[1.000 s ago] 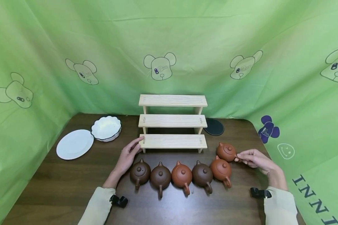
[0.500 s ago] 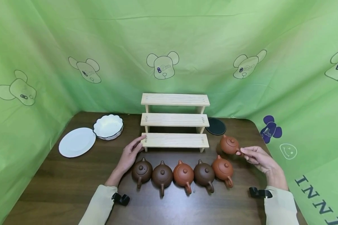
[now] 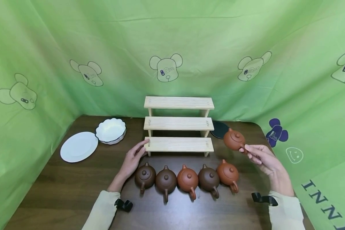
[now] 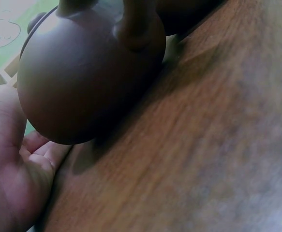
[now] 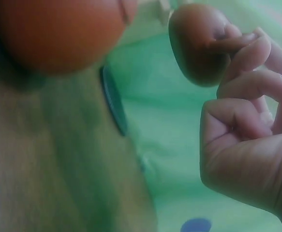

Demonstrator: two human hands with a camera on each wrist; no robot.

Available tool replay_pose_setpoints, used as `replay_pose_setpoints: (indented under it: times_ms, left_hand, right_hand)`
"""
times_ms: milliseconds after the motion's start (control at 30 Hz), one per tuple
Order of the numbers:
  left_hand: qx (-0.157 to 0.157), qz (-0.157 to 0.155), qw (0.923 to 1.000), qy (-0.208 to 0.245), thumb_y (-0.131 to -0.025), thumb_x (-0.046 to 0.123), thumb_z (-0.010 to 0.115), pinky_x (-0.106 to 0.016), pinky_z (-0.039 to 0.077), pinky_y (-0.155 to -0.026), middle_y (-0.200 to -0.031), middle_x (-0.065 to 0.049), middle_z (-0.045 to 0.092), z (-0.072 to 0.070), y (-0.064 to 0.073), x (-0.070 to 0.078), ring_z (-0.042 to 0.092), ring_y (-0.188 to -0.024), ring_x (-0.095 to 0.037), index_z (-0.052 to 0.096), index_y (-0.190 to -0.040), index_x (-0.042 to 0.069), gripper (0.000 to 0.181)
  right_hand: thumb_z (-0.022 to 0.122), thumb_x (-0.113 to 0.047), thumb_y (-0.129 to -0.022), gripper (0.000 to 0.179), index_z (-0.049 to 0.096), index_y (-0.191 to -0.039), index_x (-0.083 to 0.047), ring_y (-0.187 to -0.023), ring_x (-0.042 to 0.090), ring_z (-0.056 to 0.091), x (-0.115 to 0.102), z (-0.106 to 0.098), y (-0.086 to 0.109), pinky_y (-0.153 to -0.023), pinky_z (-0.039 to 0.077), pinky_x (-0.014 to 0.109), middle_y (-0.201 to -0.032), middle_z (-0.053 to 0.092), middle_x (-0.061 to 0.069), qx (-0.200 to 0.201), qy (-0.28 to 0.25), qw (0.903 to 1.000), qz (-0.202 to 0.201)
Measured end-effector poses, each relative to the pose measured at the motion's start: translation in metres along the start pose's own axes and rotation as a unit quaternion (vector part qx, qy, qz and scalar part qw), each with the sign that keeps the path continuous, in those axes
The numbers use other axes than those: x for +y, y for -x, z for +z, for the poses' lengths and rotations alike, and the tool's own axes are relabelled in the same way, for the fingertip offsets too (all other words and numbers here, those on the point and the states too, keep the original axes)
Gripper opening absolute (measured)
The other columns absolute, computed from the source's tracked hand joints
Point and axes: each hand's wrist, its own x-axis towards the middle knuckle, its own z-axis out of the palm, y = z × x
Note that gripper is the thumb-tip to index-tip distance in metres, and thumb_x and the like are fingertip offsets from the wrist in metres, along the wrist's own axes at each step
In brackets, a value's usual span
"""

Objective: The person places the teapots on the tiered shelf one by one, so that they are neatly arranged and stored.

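My right hand [image 3: 264, 158] pinches the handle of a reddish-brown clay teapot [image 3: 234, 139], held up off the table with its spout pointing away. In the right wrist view the fingers curl at the handle of this teapot [image 5: 196, 43]. My left hand [image 3: 133, 159] rests its fingertips on the left end of the lowest step of a pale wooden three-step stand [image 3: 179, 144]. Beside that hand a row of teapots begins with a dark brown teapot [image 3: 145, 175]. Farther along are another dark teapot [image 3: 165, 180], a reddish teapot [image 3: 187, 179], a dark one and a reddish one.
On the brown table [image 3: 60, 191], a white plate [image 3: 79, 147] and a scalloped white dish [image 3: 110, 130] lie at the back left. A dark round mat [image 3: 219, 130] is partly behind the stand's right side. Green printed cloth [image 3: 172, 38] walls the back and sides.
My right hand has lifted the reddish teapot off the table and carried it up and slightly away, toward the round mat. The left hand has stayed on the stand.
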Motion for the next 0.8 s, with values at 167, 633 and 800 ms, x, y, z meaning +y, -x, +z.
replay_pose_setpoints:
  times_ms: [167,633,800]
  left_hand:
    - [-0.005,0.013,0.9998,0.015,-0.119,0.024,0.056,-0.022,0.06,-0.104,-0.155,-0.026,0.06,0.004,0.0,0.001,0.067,-0.126,-0.011,0.063,-0.157,0.008,0.042]
    - [0.0,0.019,0.9997,0.018,-0.119,0.025,0.056,-0.022,0.06,-0.104,-0.158,-0.019,0.06,-0.003,-0.001,-0.009,0.066,-0.126,-0.013,0.064,-0.157,0.012,0.041]
    - [0.0,0.026,0.9994,0.023,-0.119,0.026,0.057,-0.024,0.061,-0.103,-0.158,-0.014,0.061,-0.005,-0.003,-0.022,0.067,-0.127,-0.015,0.065,-0.157,0.014,0.041]
  right_hand:
    - [0.052,0.0,-0.116,0.044,0.09,-0.102,-0.015,-0.053,0.003,0.031,-0.006,0.022,0.005,-0.052,0.003,0.033,-0.092,0.083,-0.005,0.05,0.033,0.9982,-0.002]
    - [0.05,-0.003,-0.118,0.041,0.089,-0.106,-0.011,-0.056,0.007,0.023,-0.011,0.077,-0.013,-0.057,0.003,0.03,-0.1,0.084,-0.002,0.004,-0.061,0.9974,-0.037]
    - [0.051,-0.007,-0.119,0.04,0.088,-0.106,-0.011,-0.054,0.008,0.022,-0.017,0.092,-0.022,-0.057,0.004,0.03,-0.1,0.084,-0.004,-0.007,-0.069,0.9975,-0.014]
